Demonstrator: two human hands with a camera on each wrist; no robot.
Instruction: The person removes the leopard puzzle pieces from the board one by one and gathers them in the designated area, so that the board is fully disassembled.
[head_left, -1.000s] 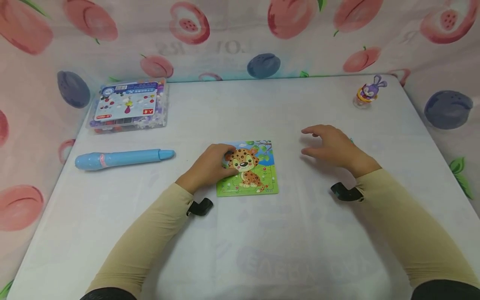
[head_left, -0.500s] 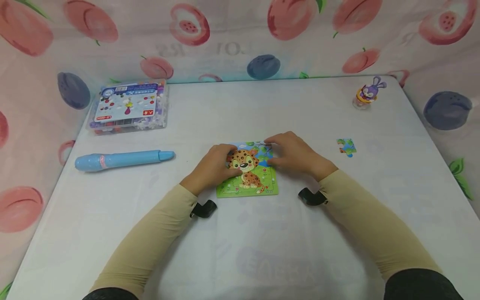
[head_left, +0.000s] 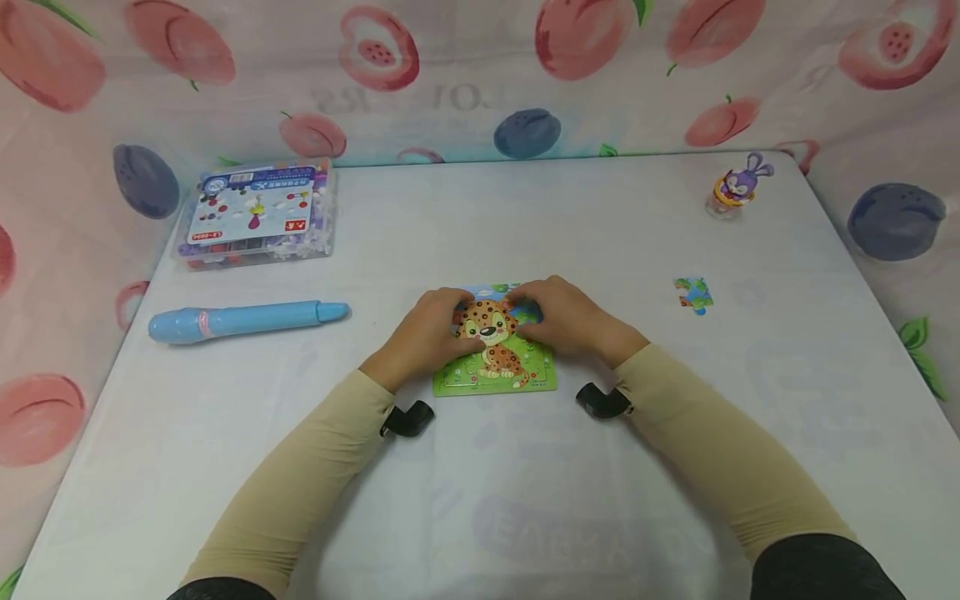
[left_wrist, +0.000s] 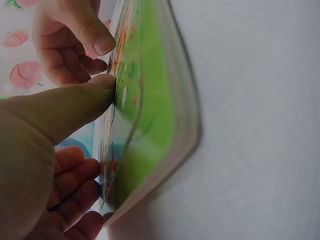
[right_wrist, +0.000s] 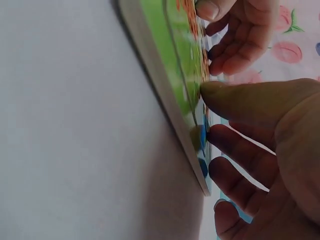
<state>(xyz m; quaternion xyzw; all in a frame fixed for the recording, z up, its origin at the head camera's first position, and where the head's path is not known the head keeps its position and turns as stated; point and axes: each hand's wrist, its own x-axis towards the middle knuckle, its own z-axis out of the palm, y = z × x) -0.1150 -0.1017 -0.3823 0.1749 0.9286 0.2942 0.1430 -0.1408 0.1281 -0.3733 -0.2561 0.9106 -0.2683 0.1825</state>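
Note:
A square jigsaw puzzle (head_left: pixel 498 367) with a spotted leopard cub on green grass lies flat at the middle of the table. My left hand (head_left: pixel 422 335) rests thumb and fingertips on its left part. On the upper right part, the thumb and fingertips of my right hand (head_left: pixel 572 321) touch the picture, covering some of the blue sky and leaves. In the left wrist view the puzzle board (left_wrist: pixel 157 107) shows edge-on, the thumb (left_wrist: pixel 82 102) against its face. The right wrist view likewise has the thumb (right_wrist: pixel 240 102) on the picture. One loose jigsaw piece (head_left: pixel 694 294), blue and green, lies to the right.
A light blue pen-shaped toy (head_left: pixel 247 321) lies left of the puzzle. Behind it is a clear plastic case (head_left: pixel 255 212) with a printed label. A small purple rabbit figure (head_left: pixel 737 185) stands at the back right. Fruit-print cloth (head_left: pixel 450 50) hangs behind the table.
My right hand has moved left from over the loose piece onto the puzzle's upper right, and further inward since. The loose piece now shows uncovered. The left hand has barely shifted.

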